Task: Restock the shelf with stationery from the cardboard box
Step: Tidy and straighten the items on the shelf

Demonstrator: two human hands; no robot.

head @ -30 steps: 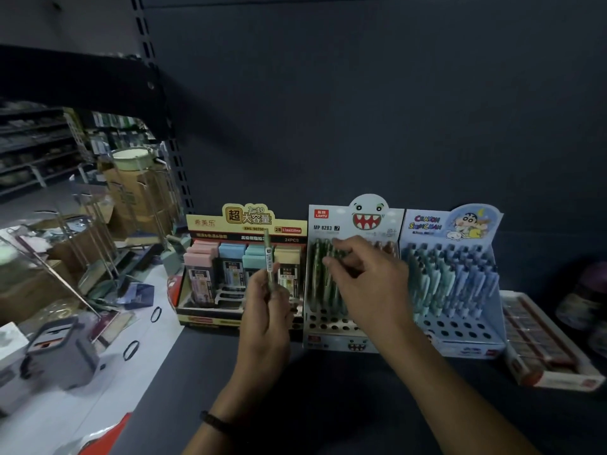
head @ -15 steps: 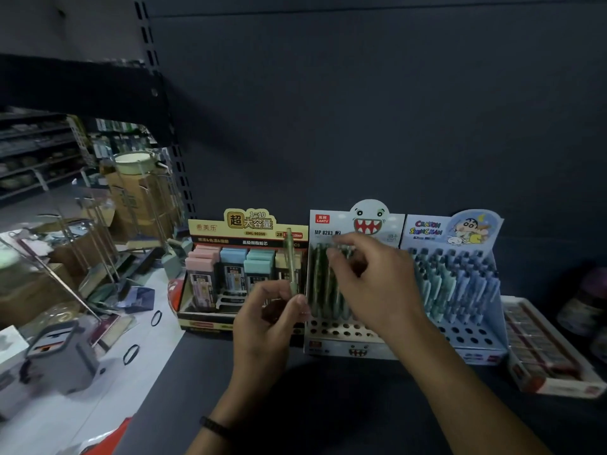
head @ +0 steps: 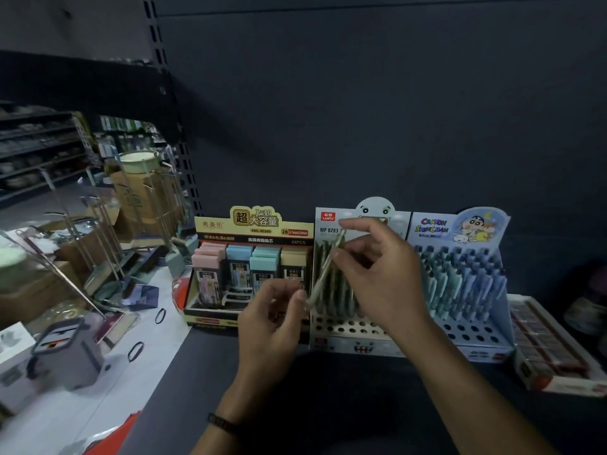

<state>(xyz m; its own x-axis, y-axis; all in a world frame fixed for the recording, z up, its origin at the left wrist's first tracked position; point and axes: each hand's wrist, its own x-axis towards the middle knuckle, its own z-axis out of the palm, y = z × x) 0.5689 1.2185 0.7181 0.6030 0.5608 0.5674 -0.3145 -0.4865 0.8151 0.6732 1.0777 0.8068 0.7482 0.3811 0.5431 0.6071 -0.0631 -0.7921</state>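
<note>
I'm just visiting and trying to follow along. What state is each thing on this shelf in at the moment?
Pencil: tilted, pinched at both ends by two hands.
Left hand: grip shut on the pencil's lower end.
Right hand: grip shut on the pencil's upper part.
Monster-face pencil display: upright, front holes empty.
Lead refill box: open, partly stocked.
Crayon Shin-chan pen display: upright, front holes empty.
Flat tray: open, lying flat.

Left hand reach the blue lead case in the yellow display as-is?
Probably yes. The left hand hovers just in front of the yellow display, and the blue lead case stands exposed at the open front. But its grip already pinches the pencil shared with the right hand.
</note>
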